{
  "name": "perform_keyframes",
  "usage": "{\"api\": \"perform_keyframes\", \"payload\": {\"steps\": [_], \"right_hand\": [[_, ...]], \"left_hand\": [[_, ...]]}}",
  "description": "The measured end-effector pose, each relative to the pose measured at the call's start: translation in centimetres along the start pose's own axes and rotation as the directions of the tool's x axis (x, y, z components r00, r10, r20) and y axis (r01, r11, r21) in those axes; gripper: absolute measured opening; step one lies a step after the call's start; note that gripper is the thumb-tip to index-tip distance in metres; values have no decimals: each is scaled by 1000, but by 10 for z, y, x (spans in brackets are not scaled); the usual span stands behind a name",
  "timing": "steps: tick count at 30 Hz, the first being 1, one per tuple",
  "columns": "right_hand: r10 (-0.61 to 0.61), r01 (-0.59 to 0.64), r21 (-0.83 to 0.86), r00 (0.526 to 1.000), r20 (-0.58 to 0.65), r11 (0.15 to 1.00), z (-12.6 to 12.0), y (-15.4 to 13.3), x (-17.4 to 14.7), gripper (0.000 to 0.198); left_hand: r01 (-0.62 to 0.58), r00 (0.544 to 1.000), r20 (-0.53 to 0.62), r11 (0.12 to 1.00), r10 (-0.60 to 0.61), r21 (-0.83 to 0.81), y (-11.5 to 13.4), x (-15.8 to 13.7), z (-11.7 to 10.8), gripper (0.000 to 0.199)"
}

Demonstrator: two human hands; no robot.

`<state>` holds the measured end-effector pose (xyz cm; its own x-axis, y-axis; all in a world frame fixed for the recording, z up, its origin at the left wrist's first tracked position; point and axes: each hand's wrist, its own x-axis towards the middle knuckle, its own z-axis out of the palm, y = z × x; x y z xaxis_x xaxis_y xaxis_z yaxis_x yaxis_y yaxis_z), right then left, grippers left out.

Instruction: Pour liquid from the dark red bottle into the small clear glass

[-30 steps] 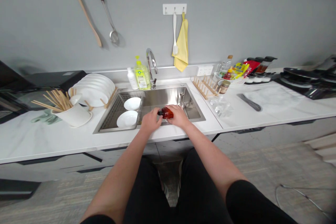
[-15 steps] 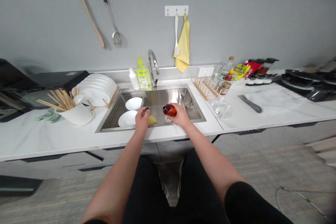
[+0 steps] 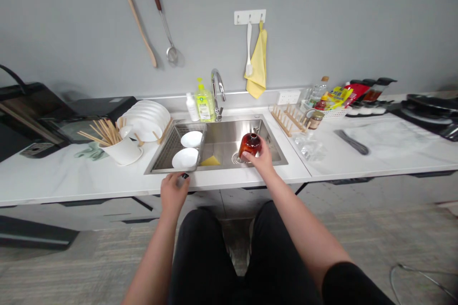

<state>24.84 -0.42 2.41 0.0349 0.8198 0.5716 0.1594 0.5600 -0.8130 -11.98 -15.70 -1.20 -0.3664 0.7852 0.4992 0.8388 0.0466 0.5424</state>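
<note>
My right hand (image 3: 263, 156) is wrapped around an amber bottle (image 3: 249, 145) over the right part of the sink (image 3: 229, 128). The bottle stands roughly upright, its uncapped mouth facing up. At the counter's front edge, my left hand (image 3: 174, 191) pinches a small black cap (image 3: 185, 176) between thumb and finger. Two white bowls (image 3: 186, 157) rest in a wire basket (image 3: 164, 152) on the sink's left side, just beyond my left hand. Between the basket and the bottle, a yellow sponge (image 3: 211, 160) lies at the sink's near side.
Behind the sink stand a chrome faucet (image 3: 217, 93), a green soap bottle (image 3: 205, 105) and a white bottle (image 3: 192, 106). To the left are racked white plates (image 3: 145, 121) and a white holder (image 3: 123, 151) with chopsticks. A wooden rack (image 3: 288, 121) and a jar (image 3: 316, 120) stand right.
My left hand has moved left and toward me, out of the sink, with the cap. The bottle has turned from tilted to roughly upright. The whole view has shifted slightly.
</note>
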Motion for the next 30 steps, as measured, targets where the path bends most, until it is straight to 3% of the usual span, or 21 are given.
{"api": "perform_keyframes", "payload": {"steps": [4, 11, 21, 30], "right_hand": [[49, -56, 71, 994, 96, 996, -3, -18, -32, 89], [119, -132, 75, 980, 158, 988, 14, -17, -65, 88], [85, -79, -33, 971, 223, 996, 24, -7, -76, 96], [135, -133, -26, 958, 255, 991, 19, -19, -74, 103]], "left_hand": [[8, 997, -74, 993, 0, 114, -1, -17, 6, 35], [33, 990, -137, 999, -27, 40, 0, -22, 14, 41], [56, 986, -161, 993, -39, 104, 10, -32, 26, 35], [100, 985, -153, 988, -82, 120, 10, -30, 24, 37]]}}
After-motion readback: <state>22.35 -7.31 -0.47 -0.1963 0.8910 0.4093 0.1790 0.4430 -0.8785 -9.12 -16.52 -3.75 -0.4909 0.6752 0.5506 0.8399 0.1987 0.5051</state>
